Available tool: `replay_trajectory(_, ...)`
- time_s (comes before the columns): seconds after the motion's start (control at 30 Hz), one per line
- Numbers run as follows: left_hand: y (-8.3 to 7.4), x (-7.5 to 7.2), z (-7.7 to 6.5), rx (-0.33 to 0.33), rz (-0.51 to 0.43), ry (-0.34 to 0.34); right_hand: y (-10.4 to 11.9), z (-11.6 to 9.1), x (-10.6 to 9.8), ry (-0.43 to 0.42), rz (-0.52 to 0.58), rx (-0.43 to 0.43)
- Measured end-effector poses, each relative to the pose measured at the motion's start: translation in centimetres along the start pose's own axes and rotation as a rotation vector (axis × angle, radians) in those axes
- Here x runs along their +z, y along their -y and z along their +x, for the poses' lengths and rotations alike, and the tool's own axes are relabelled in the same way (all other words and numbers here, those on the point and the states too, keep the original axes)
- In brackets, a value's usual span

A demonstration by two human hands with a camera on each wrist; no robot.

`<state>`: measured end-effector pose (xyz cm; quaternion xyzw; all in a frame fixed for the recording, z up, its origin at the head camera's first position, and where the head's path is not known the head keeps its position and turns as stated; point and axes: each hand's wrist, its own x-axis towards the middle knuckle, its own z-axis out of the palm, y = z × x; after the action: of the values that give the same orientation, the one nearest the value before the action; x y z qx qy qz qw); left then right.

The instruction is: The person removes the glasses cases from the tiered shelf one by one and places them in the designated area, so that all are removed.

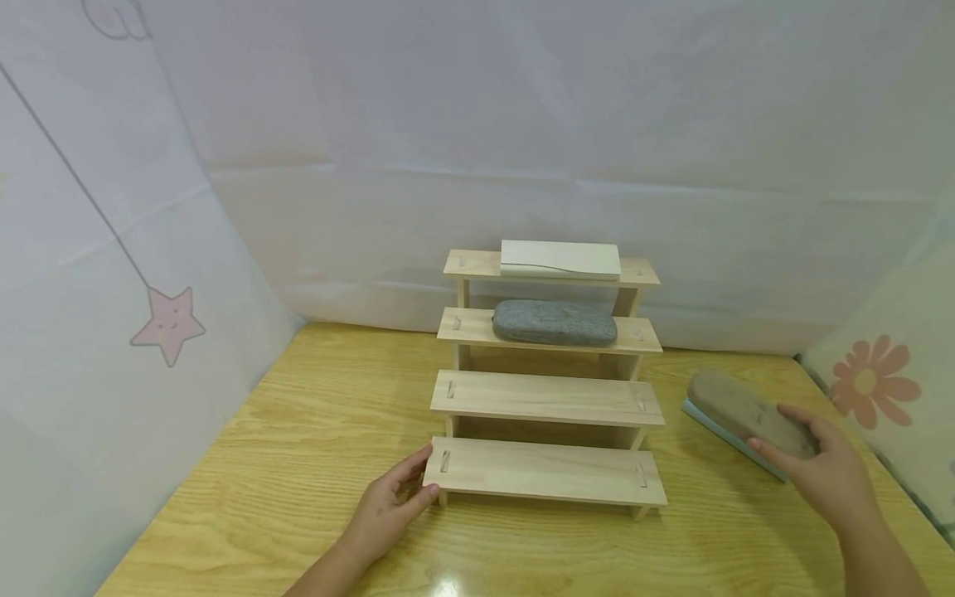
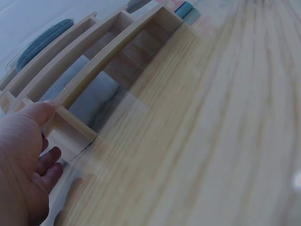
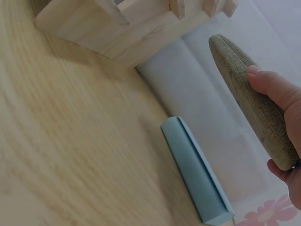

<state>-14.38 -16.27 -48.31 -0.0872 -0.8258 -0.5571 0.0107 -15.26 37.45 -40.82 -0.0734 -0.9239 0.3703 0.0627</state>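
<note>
My right hand (image 1: pixel 828 468) grips the near end of a brown fabric-covered glasses case (image 1: pixel 746 410). In the right wrist view that case (image 3: pixel 251 99) is in the air, apart from a light blue case (image 3: pixel 195 169) lying on the table. My left hand (image 1: pixel 388 506) holds the left end of the lowest step of a four-step wooden rack (image 1: pixel 545 473), thumb at the front edge. A grey fabric glasses case (image 1: pixel 554 322) lies on the second step from the top. On the top step rests a white case (image 1: pixel 559 259) with a curved flap line.
The rack stands on a wood-grain table (image 1: pixel 298 431). White cloth walls (image 1: pixel 448 124) enclose the back and sides, printed with a pink star (image 1: pixel 168 325) and a red flower (image 1: pixel 873 381). The blue case lies right of the rack, near the right wall.
</note>
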Motion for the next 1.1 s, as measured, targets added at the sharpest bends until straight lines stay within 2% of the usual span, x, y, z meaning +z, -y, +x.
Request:
replay_trajectory(0.33,0.0,0.0,0.0,-0.007,-0.006,-0.001,-1.6,-0.1,1.1,0.007,-0.004,0.033)
replay_trajectory(0.7,-0.1,0.0,0.0,-0.011,-0.003,-0.003,-3.0,-0.4,2.7,-0.037,-0.019,0.006)
replay_trajectory(1.1,-0.1,0.0,0.0,-0.008,-0.005,-0.007,-4.0,-0.4,3.7,0.014,-0.012,0.022)
